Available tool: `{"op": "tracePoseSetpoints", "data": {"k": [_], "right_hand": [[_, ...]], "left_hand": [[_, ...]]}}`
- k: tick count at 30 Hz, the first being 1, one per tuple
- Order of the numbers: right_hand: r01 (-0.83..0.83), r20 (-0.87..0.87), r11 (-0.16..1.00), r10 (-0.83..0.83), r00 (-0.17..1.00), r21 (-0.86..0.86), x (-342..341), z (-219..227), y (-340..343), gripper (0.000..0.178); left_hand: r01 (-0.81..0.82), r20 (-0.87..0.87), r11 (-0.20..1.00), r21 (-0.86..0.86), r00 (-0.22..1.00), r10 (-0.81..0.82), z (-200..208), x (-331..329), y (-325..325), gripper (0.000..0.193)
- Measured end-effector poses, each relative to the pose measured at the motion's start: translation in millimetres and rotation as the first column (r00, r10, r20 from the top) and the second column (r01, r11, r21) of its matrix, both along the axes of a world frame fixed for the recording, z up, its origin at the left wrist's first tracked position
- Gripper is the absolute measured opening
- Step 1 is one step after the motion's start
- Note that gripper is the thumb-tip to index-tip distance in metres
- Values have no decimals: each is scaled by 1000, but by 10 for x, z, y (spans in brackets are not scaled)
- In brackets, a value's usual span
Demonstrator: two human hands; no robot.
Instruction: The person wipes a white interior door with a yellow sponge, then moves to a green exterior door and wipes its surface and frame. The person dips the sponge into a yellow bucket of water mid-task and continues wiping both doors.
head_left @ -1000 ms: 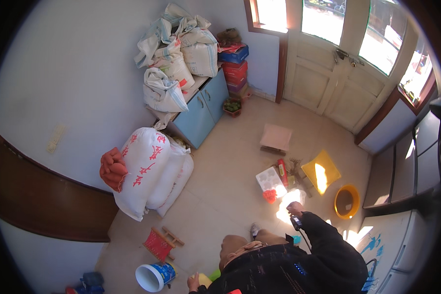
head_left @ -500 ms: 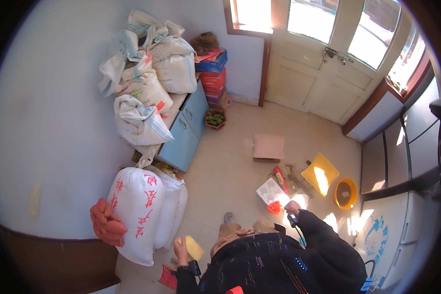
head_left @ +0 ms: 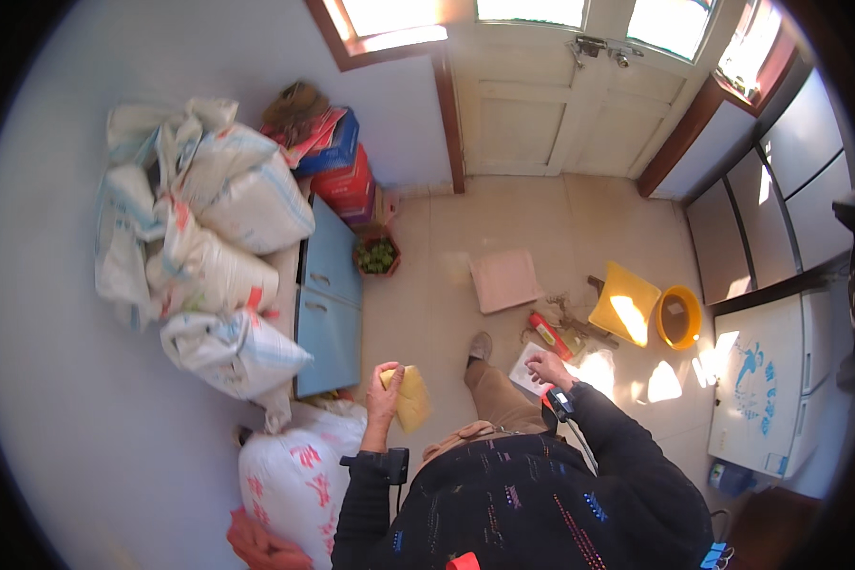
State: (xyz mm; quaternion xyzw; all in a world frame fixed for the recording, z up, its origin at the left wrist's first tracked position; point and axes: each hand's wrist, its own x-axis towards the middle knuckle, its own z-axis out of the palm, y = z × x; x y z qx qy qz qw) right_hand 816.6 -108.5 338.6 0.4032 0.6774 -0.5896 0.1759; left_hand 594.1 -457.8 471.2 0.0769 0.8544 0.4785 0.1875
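My left hand (head_left: 382, 394) is closed on a flat, folded yellow cloth (head_left: 409, 399), held up in front of the blue cabinet's near end. The cloth hangs to the right of my fingers. My right hand (head_left: 545, 368) is stretched out over a white tray (head_left: 522, 369) on the floor, its fingers slightly bent and apart, with nothing visible in them. A bit of red shows beside my right wrist, mostly hidden by the arm. Dark devices are strapped at both wrists.
White sacks (head_left: 247, 190) are piled on the blue cabinet (head_left: 328, 328), with more sacks (head_left: 294, 484) near left. Ahead lie a pink stool (head_left: 505, 281), a red bottle-like object (head_left: 550, 334), a yellow cushioned stool (head_left: 625, 302) and a yellow basin (head_left: 695, 328). A white fridge (head_left: 765, 380) stands right.
My view has shifted forward toward the blue cabinet. My left hand has risen forward with the yellow cloth. My right hand's fingers look looser, and my arm now hides most of the red thing.
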Motion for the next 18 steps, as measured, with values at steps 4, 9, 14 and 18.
{"op": "tracePoseSetpoints", "data": {"k": [4, 9, 14, 18], "right_hand": [[59, -199, 997, -49, 979, 41, -957, 152, 331, 25], [-2, -348, 956, -105, 932, -295, -2050, 798, 667, 31], [38, -527, 953, -199, 826, -301, -2879, 1404, 905, 54], [143, -483, 974, -210, 850, -173, -3252, 1566, 1210, 61]], "left_hand": [[112, 51, 987, -116, 993, -107, 153, -760, 799, 44], [259, -83, 958, -120, 959, -269, 170, -1581, 1922, 44], [152, 217, 971, 184, 957, -191, 150, -1948, 2992, 53], [235, 261, 945, 229, 920, -292, 85, -2287, 3634, 58]]}}
